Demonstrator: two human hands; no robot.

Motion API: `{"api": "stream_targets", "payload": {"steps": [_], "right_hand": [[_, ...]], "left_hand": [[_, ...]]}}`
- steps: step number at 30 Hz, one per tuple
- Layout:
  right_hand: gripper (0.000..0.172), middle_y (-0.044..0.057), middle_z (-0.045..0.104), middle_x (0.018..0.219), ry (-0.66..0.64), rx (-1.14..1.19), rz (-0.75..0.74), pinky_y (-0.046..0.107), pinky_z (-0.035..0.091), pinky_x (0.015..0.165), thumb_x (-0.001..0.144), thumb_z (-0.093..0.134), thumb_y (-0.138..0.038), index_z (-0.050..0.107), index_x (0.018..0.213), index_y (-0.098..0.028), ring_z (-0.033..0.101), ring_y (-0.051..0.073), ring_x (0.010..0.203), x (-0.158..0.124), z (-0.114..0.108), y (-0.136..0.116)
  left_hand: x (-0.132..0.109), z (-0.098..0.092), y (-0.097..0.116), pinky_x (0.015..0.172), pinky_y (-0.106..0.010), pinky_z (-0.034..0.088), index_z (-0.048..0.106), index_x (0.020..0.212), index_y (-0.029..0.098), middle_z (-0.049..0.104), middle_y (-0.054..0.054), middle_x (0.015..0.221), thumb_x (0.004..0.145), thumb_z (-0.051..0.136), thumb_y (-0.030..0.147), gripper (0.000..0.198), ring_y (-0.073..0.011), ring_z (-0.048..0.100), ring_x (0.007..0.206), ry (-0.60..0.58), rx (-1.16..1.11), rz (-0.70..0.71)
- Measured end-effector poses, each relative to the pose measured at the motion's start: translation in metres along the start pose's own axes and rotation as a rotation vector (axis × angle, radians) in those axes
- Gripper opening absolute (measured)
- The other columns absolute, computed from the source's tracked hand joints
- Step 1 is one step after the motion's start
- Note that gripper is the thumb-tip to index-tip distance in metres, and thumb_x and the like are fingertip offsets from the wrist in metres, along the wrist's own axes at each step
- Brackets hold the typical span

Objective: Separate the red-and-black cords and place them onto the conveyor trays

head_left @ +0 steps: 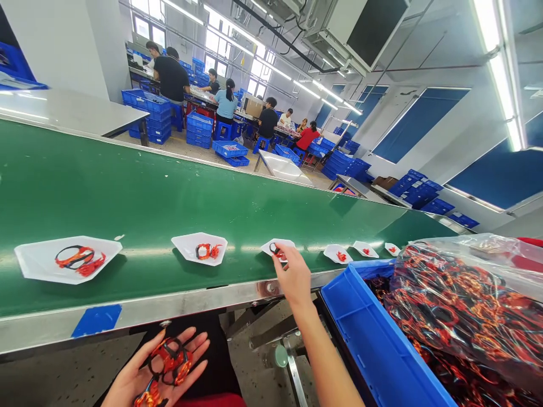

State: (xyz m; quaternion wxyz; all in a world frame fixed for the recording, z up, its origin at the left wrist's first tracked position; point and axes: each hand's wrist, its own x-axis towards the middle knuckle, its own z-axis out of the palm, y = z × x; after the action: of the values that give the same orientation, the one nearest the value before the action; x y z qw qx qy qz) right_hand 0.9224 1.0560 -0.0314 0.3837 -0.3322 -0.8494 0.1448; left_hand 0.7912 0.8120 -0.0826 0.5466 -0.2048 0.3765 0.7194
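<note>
Wire loop (274, 248), black and orange, sits at the fingertips of the right hand (294, 276), whose thumb and forefinger seem to pinch it over the small white tray (266, 247) just beneath them; whether it also rests on the tray's floor I cannot tell. Nearer the body and to the left of that hand, the left hand (173, 392) lies palm up with its fingers spread, not clenched, bearing a cluster of spare loops (172, 362). Leftward of the right hand along the green belt (144, 198), the middle tray (185, 243) and the far-left tray (38, 257) each hold a loop beside a red bundle (92, 265), so these two look done. Rightward of it, three more trays (330, 250) seem to show red pieces only, though they are small from here, so they look to be without a loop. Close beside the right forearm (324, 350) stands a blue crate (369, 328), with a clear bag (458, 305) full of loops on it, so plenty appears left. Far beyond both hands, people (171, 76) sit among stacked blue bins (148, 116)
</note>
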Motion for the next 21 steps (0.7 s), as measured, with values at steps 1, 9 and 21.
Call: {"api": "stream_targets", "payload": {"steps": [1, 9, 21], "right_hand": [[0.029, 0.009, 0.063, 0.108, 0.006, -0.004, 0.008, 0.028, 0.049, 0.063, 0.085, 0.052, -0.019, 0.061, 0.112, -0.02, 0.059, 0.018, 0.079, 0.004, -0.002, 0.0], [0.034, -0.001, 0.064, 0.091, -0.501, 0.391, 0.095, 0.02, 0.048, 0.057, 0.072, 0.066, -0.016, 0.062, 0.104, -0.026, 0.06, 0.013, 0.069, -0.109, 0.026, -0.093], [0.068, 0.003, 0.064, 0.098, -0.336, 0.369, 0.073, 0.027, 0.052, 0.061, 0.071, 0.058, -0.009, 0.04, 0.134, -0.027, 0.062, 0.02, 0.078, -0.156, 0.05, -0.093]], "left_hand": [[-0.001, 0.0, 0.0, 0.09, -0.061, 0.049, 0.051, 0.12, -0.002, 0.061, -0.03, 0.117, 0.073, 0.064, 0.018, 0.053, -0.043, 0.055, 0.11, -0.008, -0.004, 0.003], [0.001, -0.001, 0.0, 0.088, -0.06, 0.05, 0.063, 0.107, 0.005, 0.065, -0.023, 0.115, 0.071, 0.066, 0.014, 0.037, -0.0424, 0.055, 0.11, -0.035, 0.092, 0.068], [0.021, -0.027, -0.002, 0.084, -0.059, 0.05, 0.064, 0.109, 0.012, 0.07, -0.019, 0.107, 0.072, 0.069, 0.02, 0.038, -0.0408, 0.057, 0.108, -0.041, 0.117, 0.016]]}}
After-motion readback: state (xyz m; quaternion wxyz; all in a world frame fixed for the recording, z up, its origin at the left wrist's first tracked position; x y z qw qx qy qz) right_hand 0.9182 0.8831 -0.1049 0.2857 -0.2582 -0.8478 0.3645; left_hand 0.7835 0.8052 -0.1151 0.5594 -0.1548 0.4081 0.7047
